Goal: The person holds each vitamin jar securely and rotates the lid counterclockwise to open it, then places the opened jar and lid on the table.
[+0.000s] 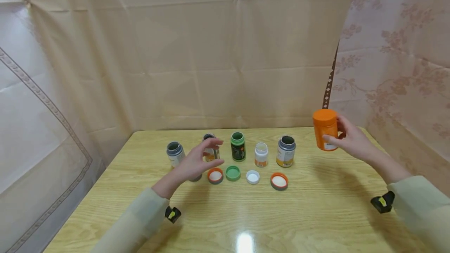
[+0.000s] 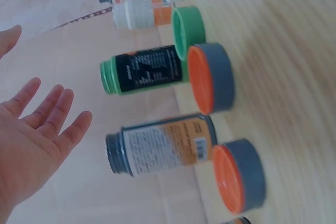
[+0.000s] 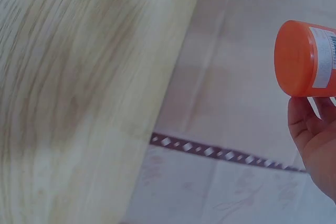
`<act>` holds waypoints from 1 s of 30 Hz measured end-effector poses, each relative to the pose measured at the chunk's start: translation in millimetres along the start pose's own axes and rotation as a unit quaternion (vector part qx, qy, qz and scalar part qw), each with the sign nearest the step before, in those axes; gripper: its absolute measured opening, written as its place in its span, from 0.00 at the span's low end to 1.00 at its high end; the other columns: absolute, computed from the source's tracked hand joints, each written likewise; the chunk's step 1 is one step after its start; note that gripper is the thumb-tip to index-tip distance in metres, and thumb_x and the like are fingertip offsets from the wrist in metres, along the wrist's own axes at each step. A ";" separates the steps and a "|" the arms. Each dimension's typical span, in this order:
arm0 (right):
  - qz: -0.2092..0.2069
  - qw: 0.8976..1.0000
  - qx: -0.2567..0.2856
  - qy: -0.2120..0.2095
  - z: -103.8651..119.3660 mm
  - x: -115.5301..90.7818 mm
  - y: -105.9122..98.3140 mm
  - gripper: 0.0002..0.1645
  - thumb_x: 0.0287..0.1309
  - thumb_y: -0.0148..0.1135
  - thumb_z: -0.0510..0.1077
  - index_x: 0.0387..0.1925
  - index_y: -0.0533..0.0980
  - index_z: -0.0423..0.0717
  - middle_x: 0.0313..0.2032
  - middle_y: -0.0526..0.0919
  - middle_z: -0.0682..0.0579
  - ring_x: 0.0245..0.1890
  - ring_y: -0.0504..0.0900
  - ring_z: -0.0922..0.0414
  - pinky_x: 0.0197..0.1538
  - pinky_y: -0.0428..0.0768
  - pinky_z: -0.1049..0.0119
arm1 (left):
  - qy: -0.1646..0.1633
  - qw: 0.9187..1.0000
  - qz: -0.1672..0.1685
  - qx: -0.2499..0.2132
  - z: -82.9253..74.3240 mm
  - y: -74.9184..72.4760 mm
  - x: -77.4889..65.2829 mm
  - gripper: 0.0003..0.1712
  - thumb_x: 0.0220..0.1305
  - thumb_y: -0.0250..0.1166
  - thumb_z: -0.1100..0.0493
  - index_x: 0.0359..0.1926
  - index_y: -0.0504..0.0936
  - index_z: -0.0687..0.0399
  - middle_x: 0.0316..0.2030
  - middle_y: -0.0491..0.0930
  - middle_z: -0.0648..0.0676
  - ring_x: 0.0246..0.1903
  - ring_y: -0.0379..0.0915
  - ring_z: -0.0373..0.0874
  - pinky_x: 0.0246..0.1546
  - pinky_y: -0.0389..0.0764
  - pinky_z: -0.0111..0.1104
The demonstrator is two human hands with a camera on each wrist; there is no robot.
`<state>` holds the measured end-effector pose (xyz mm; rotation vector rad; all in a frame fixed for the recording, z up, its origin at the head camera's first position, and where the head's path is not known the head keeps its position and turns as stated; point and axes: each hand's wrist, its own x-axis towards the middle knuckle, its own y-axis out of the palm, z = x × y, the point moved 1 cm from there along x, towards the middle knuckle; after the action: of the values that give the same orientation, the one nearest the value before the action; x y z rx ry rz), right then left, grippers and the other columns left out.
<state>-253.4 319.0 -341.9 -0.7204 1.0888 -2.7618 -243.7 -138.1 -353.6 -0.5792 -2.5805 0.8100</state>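
My right hand (image 1: 355,139) grips an orange jar (image 1: 320,130) by its side, raised above the table's right part, with its orange lid on. In the right wrist view the base of this jar (image 3: 294,59) faces the camera. My left hand (image 1: 197,161) is held in the air with fingers spread and thumb apart, nothing in it. It overlaps a grey-necked jar (image 1: 215,155) and partly covers a lid (image 2: 239,177) with an orange inside. Beyond it stand an open green jar (image 1: 238,148), a white bottle (image 1: 261,155) and a grey-and-yellow jar (image 1: 286,152).
Another open grey-necked jar (image 1: 174,152) stands at the row's left end. In front of the row lie a green lid (image 1: 233,173), a white lid (image 1: 252,177) and orange-lined lids (image 1: 279,181), insides up. A cloth curtain (image 1: 225,69) hangs behind the wooden table (image 1: 225,214).
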 end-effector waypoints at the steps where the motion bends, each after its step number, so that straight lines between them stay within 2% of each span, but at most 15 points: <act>1: 0.003 1.000 -0.004 -0.005 4.2 0.3 0.5 0.38 0.61 0.64 0.37 0.67 0.57 0.33 0.50 0.75 0.37 0.37 0.73 0.68 0.36 0.74 0.71 | 0.004 1.000 0.002 0.003 -2.9 0.6 1.8 0.33 0.61 0.70 0.54 0.65 0.69 0.54 0.60 0.72 0.53 0.58 0.67 0.54 0.59 0.68 0.51; 6: 0.022 0.999 -0.021 -0.027 23.8 -0.3 5.6 0.36 0.59 0.67 0.37 0.65 0.61 0.34 0.48 0.77 0.41 0.38 0.72 0.65 0.35 0.73 0.67 | 0.036 0.999 0.017 0.015 -14.2 6.7 12.3 0.34 0.61 0.70 0.55 0.65 0.68 0.58 0.60 0.71 0.55 0.59 0.67 0.50 0.58 0.69 0.51; 9: 0.031 0.998 -0.035 -0.044 34.6 -1.4 9.0 0.35 0.57 0.68 0.37 0.63 0.64 0.36 0.46 0.78 0.45 0.39 0.71 0.65 0.35 0.73 0.67 | 0.057 0.997 0.035 0.024 -23.7 11.0 19.1 0.33 0.62 0.69 0.56 0.65 0.68 0.60 0.61 0.71 0.58 0.59 0.66 0.51 0.57 0.69 0.50; 15: 0.066 0.994 -0.063 -0.063 53.9 -2.7 14.1 0.34 0.55 0.70 0.40 0.60 0.66 0.38 0.43 0.80 0.49 0.41 0.76 0.56 0.38 0.77 0.63 | 0.089 0.994 0.057 0.037 -43.1 21.1 33.1 0.33 0.62 0.69 0.56 0.64 0.69 0.60 0.60 0.72 0.57 0.59 0.67 0.54 0.56 0.69 0.50; 19: 0.092 0.991 -0.063 -0.067 63.8 -3.6 17.3 0.33 0.55 0.71 0.43 0.59 0.67 0.39 0.42 0.81 0.49 0.40 0.79 0.53 0.39 0.79 0.59 | 0.100 0.991 0.070 0.048 -51.7 30.4 41.4 0.33 0.62 0.69 0.54 0.65 0.68 0.56 0.61 0.71 0.51 0.58 0.68 0.47 0.57 0.70 0.48; 23: 0.109 0.989 -0.064 -0.080 69.2 -4.3 22.3 0.33 0.55 0.72 0.45 0.58 0.68 0.40 0.43 0.81 0.51 0.39 0.79 0.55 0.36 0.80 0.63 | 0.106 0.989 0.086 0.059 -60.7 39.4 48.3 0.34 0.62 0.69 0.52 0.66 0.67 0.51 0.61 0.71 0.49 0.58 0.67 0.41 0.58 0.69 0.44; 25: 0.112 0.987 -0.068 -0.089 70.5 -4.8 25.4 0.33 0.53 0.72 0.45 0.58 0.69 0.42 0.42 0.81 0.52 0.38 0.79 0.56 0.34 0.80 0.65 | 0.107 0.988 0.095 0.058 -65.9 43.5 51.3 0.36 0.62 0.69 0.52 0.68 0.65 0.50 0.61 0.71 0.49 0.58 0.67 0.40 0.59 0.69 0.43; 30: 0.123 0.985 -0.082 -0.090 73.6 -6.5 32.1 0.33 0.52 0.73 0.47 0.58 0.70 0.47 0.38 0.80 0.57 0.35 0.78 0.59 0.29 0.77 0.67 | 0.107 0.987 0.111 0.045 -75.2 52.5 58.0 0.42 0.61 0.70 0.52 0.71 0.59 0.48 0.62 0.69 0.50 0.60 0.67 0.46 0.59 0.69 0.46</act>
<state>-216.9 250.9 -319.0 -0.7772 1.2815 -2.3726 -244.0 -36.7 -314.8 -0.8852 -2.2994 0.8770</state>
